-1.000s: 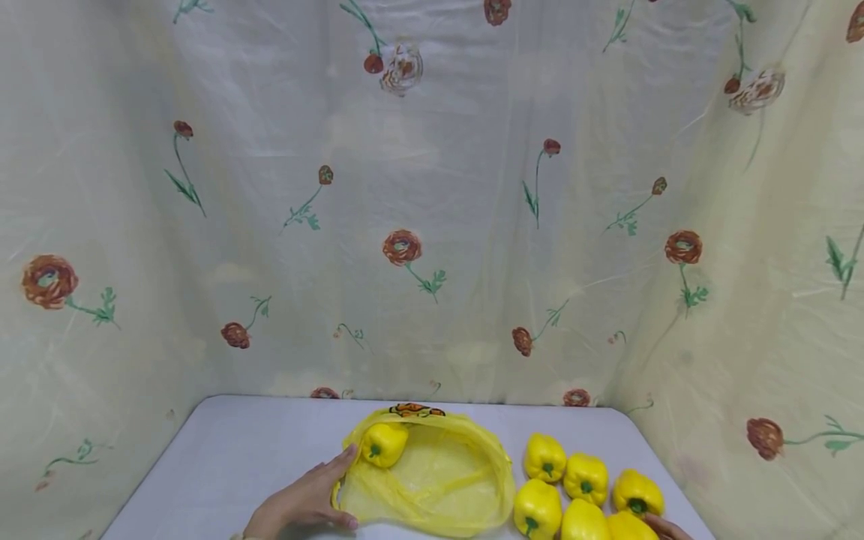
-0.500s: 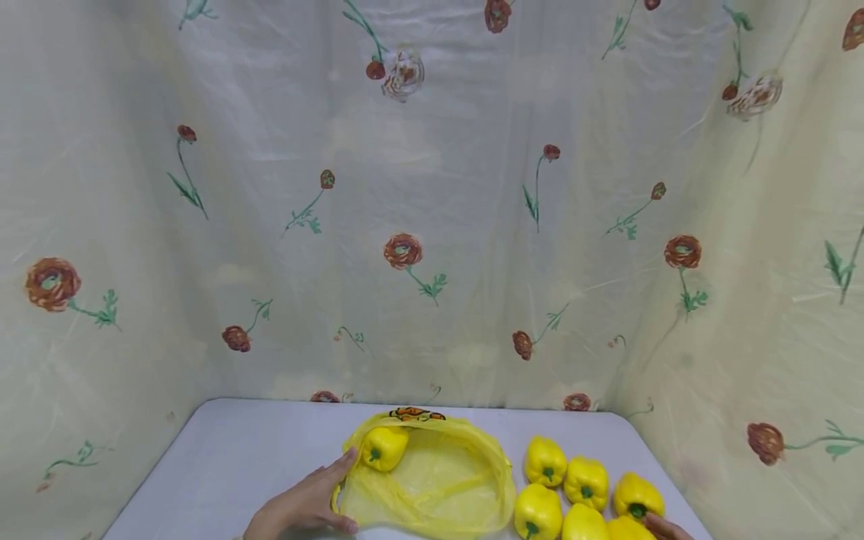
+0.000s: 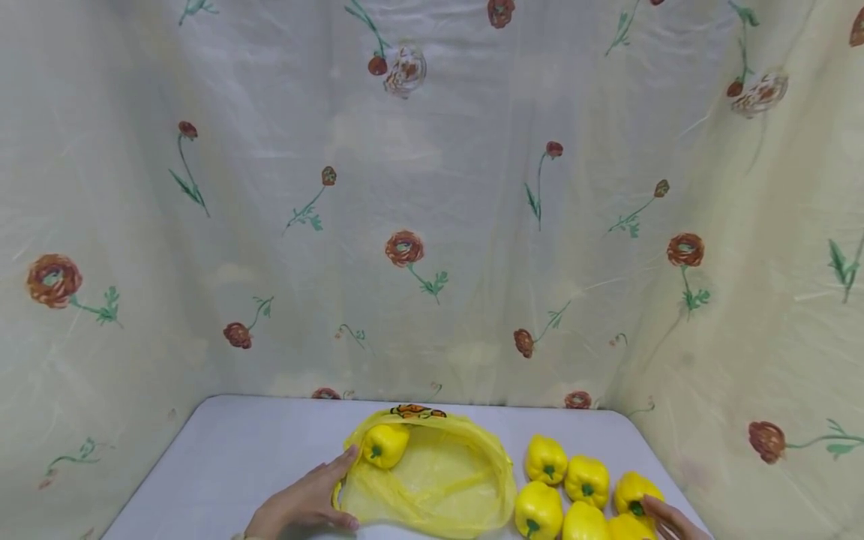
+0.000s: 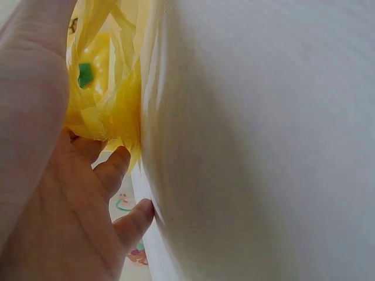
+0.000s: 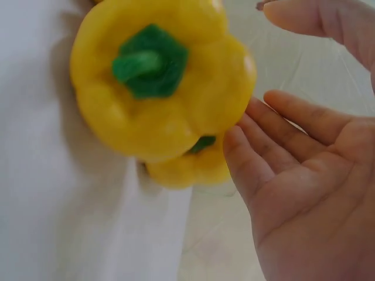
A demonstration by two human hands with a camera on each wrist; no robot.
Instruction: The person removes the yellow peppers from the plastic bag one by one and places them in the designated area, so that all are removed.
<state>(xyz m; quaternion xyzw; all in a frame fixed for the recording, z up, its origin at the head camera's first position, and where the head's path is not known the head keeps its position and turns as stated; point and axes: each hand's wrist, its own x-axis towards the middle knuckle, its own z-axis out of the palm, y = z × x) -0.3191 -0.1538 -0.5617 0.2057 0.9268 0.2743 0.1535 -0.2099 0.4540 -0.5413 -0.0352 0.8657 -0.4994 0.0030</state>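
A yellow plastic bag (image 3: 466,480) lies on the white table, its mouth spread wide. Inside its left part is one yellow bell pepper (image 3: 386,445) with a green stem. My left hand (image 3: 304,499) rests against the bag's left side, thumb and fingers spread along its edge; in the left wrist view its fingertips (image 4: 120,161) lie by the bag's yellow film (image 4: 123,105). My right hand (image 3: 670,516), partly cut off by the frame, reaches over the rightmost bell pepper (image 3: 637,489). In the right wrist view its fingers are extended beside a bell pepper (image 5: 205,88), thumb apart.
Several more yellow bell peppers (image 3: 545,459) stand close together right of the bag, the nearest cut off by the frame's bottom. The white table (image 3: 256,442) ends at a flower-printed curtain (image 3: 472,300) behind and at the sides.
My right hand has come further into view and moved slightly up and left over the rightmost bell pepper. The left hand and bag stay put.
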